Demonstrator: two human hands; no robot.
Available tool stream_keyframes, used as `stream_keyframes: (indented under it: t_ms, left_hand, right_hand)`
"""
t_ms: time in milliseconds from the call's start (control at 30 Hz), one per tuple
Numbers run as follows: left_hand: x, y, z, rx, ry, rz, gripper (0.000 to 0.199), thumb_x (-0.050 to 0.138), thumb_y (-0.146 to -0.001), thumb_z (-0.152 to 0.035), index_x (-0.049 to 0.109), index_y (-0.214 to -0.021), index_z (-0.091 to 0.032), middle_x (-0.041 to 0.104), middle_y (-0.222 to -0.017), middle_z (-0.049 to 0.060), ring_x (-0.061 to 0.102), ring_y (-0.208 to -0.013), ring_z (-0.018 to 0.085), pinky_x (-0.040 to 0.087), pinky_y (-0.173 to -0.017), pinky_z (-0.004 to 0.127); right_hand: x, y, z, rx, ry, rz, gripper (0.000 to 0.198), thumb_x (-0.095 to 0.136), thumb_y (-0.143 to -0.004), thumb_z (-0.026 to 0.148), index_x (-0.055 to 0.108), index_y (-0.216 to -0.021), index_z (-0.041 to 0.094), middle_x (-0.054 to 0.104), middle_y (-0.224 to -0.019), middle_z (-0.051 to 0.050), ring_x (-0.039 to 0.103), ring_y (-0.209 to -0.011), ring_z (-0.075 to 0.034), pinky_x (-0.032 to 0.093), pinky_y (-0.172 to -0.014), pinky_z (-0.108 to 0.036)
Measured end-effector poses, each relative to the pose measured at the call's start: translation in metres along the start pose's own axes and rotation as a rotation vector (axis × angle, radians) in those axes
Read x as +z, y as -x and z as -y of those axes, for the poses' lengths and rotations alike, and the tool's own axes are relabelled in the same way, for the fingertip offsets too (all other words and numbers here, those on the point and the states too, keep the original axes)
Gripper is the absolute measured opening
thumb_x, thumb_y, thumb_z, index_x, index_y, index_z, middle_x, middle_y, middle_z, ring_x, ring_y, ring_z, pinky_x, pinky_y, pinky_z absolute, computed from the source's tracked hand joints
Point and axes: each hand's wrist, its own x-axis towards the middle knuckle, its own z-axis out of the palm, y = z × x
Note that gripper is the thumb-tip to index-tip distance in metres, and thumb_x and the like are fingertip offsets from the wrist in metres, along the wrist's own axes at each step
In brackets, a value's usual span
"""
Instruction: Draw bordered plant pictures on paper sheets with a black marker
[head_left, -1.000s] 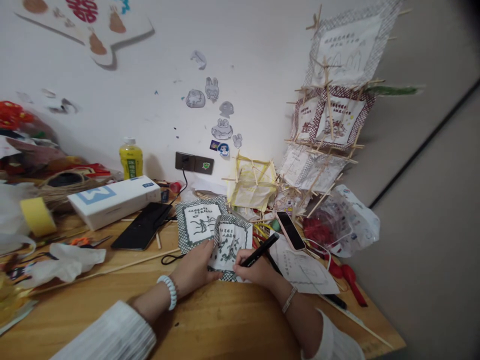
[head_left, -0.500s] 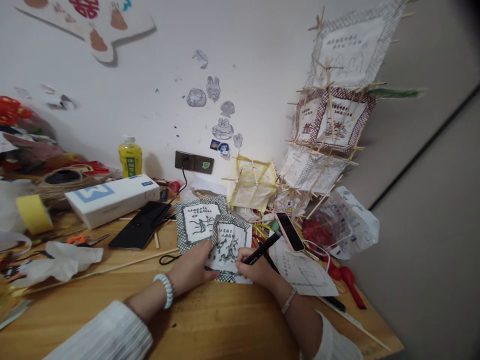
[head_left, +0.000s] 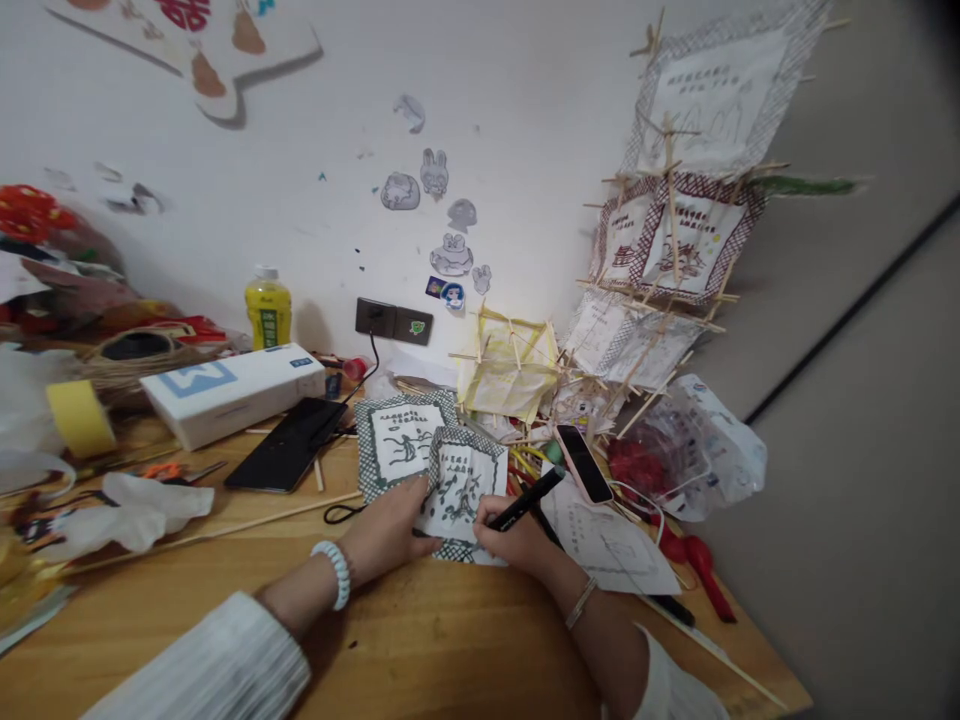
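Note:
A small sheet of paper (head_left: pixel 459 490) with a dark patterned border, writing and a plant-like drawing lies on the desk before me. My left hand (head_left: pixel 394 528) rests flat on its left side, fingers stretched out, thumb near the lower edge. In my right hand (head_left: pixel 504 530) a black marker pen (head_left: pixel 531 497) is gripped, its tip down at the sheet's lower right border and hidden by my fingers. Partly beneath the sheet, a second bordered drawing (head_left: pixel 405 440) shows to the upper left.
Right of my hand lie a phone (head_left: pixel 584 465) and a pencil sketch (head_left: pixel 611 545). Behind stand a yellow stick frame (head_left: pixel 510 365) and a tall paper-and-stick tower (head_left: pixel 679 235). Leftward are a black power bank-like slab (head_left: pixel 285 447), a white box (head_left: pixel 232 390), a bottle (head_left: pixel 268 310) and yellow tape (head_left: pixel 81 418).
The whole view has shifted slightly, so things sit a little further right. Both hands keep nearly the same place on the sheet, and the pen stays in my right hand.

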Motion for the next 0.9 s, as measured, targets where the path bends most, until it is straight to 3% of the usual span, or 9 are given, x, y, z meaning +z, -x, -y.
stream_keyframes:
  t_ms: [300,900]
  left_hand:
    - [0.0032,-0.0011,0.0029,0.015,-0.027,-0.006,0.044,0.071,-0.067,-0.027,0.046,-0.102,-0.017,0.059,-0.109,0.015,0.056,-0.102,0.031,0.044,-0.087,0.037]
    - [0.0014,0.0005,0.0007,0.019,-0.021,-0.016,0.041,0.069,-0.066,-0.028,0.049,-0.101,-0.020,0.061,-0.107,0.011,0.058,-0.100,0.030,0.046,-0.084,0.037]
  right_hand:
    - [-0.0007,-0.0006,0.0031,0.000,-0.022,-0.039,0.013,0.055,-0.066,0.013,0.050,-0.056,0.020,0.048,-0.050,0.007,0.045,-0.050,-0.009,0.031,-0.045,-0.017]
    - [-0.0064,-0.0012,0.0085,0.035,-0.136,0.089,0.015,0.049,-0.057,0.004,0.046,-0.051,0.018,0.043,-0.047,0.008,0.042,-0.045,-0.007,0.030,-0.043,-0.016]
